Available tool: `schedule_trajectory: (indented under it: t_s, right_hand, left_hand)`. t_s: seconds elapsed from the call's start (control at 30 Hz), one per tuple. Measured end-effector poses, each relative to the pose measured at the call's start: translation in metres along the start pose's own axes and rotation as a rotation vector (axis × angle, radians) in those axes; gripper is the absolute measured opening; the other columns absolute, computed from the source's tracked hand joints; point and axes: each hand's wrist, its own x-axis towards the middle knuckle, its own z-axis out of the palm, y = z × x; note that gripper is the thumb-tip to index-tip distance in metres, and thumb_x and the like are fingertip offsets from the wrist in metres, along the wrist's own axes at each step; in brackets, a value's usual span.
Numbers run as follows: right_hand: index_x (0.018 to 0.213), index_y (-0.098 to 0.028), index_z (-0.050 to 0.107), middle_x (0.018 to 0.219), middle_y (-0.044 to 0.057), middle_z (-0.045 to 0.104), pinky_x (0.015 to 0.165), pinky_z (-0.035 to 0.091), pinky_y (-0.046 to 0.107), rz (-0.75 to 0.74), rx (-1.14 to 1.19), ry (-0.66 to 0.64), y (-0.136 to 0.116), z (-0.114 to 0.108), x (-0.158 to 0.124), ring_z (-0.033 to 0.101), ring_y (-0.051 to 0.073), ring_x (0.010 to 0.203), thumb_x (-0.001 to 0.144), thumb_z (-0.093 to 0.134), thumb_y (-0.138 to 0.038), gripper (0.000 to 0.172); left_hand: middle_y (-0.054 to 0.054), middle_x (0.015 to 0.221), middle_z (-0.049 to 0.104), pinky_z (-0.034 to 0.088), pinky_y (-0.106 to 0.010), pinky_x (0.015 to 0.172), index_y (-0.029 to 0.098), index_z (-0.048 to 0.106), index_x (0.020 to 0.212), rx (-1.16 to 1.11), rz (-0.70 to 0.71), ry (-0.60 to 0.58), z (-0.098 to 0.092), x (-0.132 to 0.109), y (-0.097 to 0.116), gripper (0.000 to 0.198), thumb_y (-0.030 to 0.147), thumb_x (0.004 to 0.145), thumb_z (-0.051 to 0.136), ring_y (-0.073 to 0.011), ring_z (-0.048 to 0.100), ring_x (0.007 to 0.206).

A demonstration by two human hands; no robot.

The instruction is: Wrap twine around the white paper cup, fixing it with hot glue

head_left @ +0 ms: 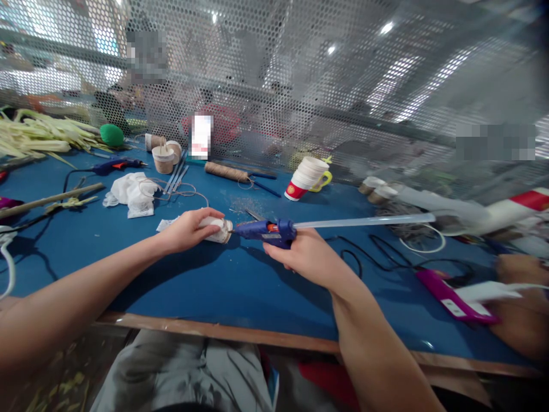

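My left hand is closed around a white paper cup lying on its side, its end turned to the right. In my right hand is a blue hot glue gun, with a long translucent glue stick sticking out of its back. The gun's nozzle points left and is at the cup's end; whether it touches cannot be made out. Just behind the nozzle, a thin metal tool lies on the table.
A twine roll, stacked paper cups and twine-wrapped cups stand along the perforated metal screen. Crumpled white plastic and a second glue gun lie left. A purple power strip and black cable lie right.
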Motion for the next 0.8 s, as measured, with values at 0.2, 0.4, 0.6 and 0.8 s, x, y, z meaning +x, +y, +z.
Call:
schedule_trajectory:
  t_s: [0.2, 0.4, 0.6, 0.8]
  right_hand:
    - [0.047, -0.020, 0.046, 0.039, -0.002, 0.047, 0.042, 0.035, 0.023, 0.017, -0.018, 0.041, 0.002, 0.002, 0.002, 0.045, 0.010, 0.040, 0.073, 0.053, -0.028, 0.028]
    - [0.049, -0.019, 0.047, 0.039, -0.003, 0.049, 0.043, 0.036, 0.022, 0.038, 0.006, 0.056, 0.002, 0.002, 0.005, 0.047, 0.010, 0.039, 0.073, 0.053, -0.029, 0.026]
    - [0.051, -0.018, 0.052, 0.038, -0.002, 0.050, 0.044, 0.038, 0.022, 0.063, -0.008, 0.041, 0.000, 0.000, 0.009, 0.048, 0.011, 0.037, 0.073, 0.053, -0.029, 0.024]
    - [0.044, -0.018, 0.046, 0.037, -0.001, 0.050, 0.044, 0.039, 0.022, 0.083, -0.026, 0.039, 0.001, 0.002, 0.013, 0.048, 0.010, 0.036, 0.072, 0.053, -0.029, 0.031]
  left_hand:
    - [-0.008, 0.103, 0.065, 0.044, -0.031, 0.081, 0.014, 0.055, 0.109, -0.017, 0.001, 0.002, 0.000, 0.000, 0.001, 0.033, 0.032, 0.083, 0.046, -0.0199, 0.060, 0.092]
    - [-0.009, 0.103, 0.065, 0.044, -0.031, 0.081, 0.013, 0.055, 0.109, -0.035, -0.005, -0.006, 0.000, 0.000, 0.000, 0.036, 0.034, 0.082, 0.047, -0.0204, 0.060, 0.091]
    - [-0.008, 0.102, 0.065, 0.044, -0.031, 0.080, 0.014, 0.055, 0.109, -0.028, -0.007, -0.003, 0.000, 0.000, 0.001, 0.034, 0.033, 0.082, 0.047, -0.0199, 0.060, 0.090]
    - [-0.009, 0.103, 0.064, 0.045, -0.031, 0.079, 0.012, 0.054, 0.110, -0.061, -0.010, -0.012, 0.002, -0.001, 0.001, 0.035, 0.031, 0.082, 0.047, -0.0200, 0.060, 0.091]
